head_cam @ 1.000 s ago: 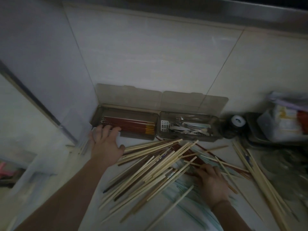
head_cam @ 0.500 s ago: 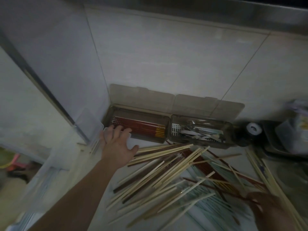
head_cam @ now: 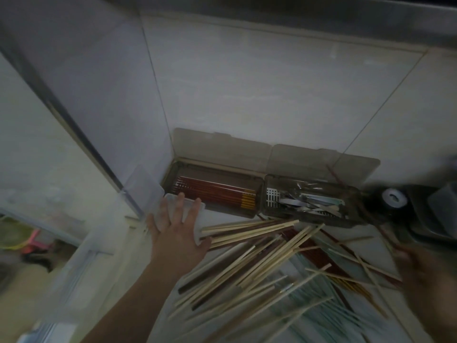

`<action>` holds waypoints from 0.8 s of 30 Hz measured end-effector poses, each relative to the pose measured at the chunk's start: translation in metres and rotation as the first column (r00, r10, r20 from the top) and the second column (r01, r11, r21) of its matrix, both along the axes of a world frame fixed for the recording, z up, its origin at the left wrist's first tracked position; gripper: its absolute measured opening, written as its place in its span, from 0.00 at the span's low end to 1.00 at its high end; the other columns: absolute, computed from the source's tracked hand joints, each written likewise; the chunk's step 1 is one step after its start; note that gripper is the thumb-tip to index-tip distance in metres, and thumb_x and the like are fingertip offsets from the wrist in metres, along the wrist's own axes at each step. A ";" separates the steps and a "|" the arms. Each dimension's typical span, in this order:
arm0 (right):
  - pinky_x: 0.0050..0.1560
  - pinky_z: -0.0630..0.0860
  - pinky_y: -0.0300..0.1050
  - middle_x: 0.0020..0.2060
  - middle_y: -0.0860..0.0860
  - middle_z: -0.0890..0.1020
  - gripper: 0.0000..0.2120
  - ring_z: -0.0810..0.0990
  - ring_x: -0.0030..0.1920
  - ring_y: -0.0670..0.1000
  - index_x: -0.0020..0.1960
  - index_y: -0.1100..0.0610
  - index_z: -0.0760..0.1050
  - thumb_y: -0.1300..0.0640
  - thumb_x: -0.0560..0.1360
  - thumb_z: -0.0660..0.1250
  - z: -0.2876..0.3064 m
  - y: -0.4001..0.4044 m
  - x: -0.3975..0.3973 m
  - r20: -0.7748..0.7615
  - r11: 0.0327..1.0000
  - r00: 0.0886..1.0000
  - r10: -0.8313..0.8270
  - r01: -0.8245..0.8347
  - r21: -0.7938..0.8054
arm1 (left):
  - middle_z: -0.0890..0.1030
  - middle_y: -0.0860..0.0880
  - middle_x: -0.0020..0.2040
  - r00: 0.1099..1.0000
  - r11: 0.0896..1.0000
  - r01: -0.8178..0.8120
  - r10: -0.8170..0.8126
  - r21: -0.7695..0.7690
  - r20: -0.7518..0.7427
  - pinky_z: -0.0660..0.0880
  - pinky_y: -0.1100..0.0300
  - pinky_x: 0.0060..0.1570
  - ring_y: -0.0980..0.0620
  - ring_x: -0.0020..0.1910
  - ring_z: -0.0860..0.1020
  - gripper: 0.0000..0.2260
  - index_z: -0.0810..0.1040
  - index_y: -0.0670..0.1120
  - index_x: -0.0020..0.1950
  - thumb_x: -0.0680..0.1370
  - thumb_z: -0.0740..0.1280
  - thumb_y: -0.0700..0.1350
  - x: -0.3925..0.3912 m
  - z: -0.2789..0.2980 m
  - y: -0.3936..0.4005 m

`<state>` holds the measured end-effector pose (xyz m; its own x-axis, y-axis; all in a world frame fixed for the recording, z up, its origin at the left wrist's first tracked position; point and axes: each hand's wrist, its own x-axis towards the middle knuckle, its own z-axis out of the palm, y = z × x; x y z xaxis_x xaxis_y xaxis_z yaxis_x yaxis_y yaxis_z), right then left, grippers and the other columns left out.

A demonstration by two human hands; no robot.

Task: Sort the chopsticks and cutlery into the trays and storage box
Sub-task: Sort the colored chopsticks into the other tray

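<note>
Near tray [head_cam: 212,191], left hand [head_cam: 176,233] fingers spread flat; right hand [head_cam: 425,276] (blurred) grip can't tell.

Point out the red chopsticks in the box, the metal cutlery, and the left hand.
red chopsticks [head_cam: 212,191], head view, on the middle of the bundle.
metal cutlery [head_cam: 309,203], head view, on the flat handles in the pile.
left hand [head_cam: 176,233], head view, on the back of the hand.

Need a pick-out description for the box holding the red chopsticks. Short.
Find the wall corner at the back of the counter. Two smoky plastic boxes with raised lids sit side by side there. Take the left box, tight in the corner: it holds neat red chopsticks with yellow ends, while its neighbour holds jumbled metal cutlery.
</note>
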<state>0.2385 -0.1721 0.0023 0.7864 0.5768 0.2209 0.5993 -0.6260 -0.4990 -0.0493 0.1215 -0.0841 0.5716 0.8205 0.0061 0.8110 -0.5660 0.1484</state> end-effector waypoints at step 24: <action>0.46 0.73 0.48 0.42 0.50 0.83 0.12 0.77 0.44 0.55 0.50 0.53 0.82 0.51 0.75 0.62 -0.075 0.171 -0.006 0.285 0.920 0.876 0.390 -0.381 -0.090 | 0.53 0.47 0.81 0.998 0.998 -0.055 0.055 -0.011 0.041 0.47 0.32 0.70 0.40 0.64 0.75 0.38 0.54 0.60 0.78 0.69 0.58 0.65 0.003 0.000 -0.002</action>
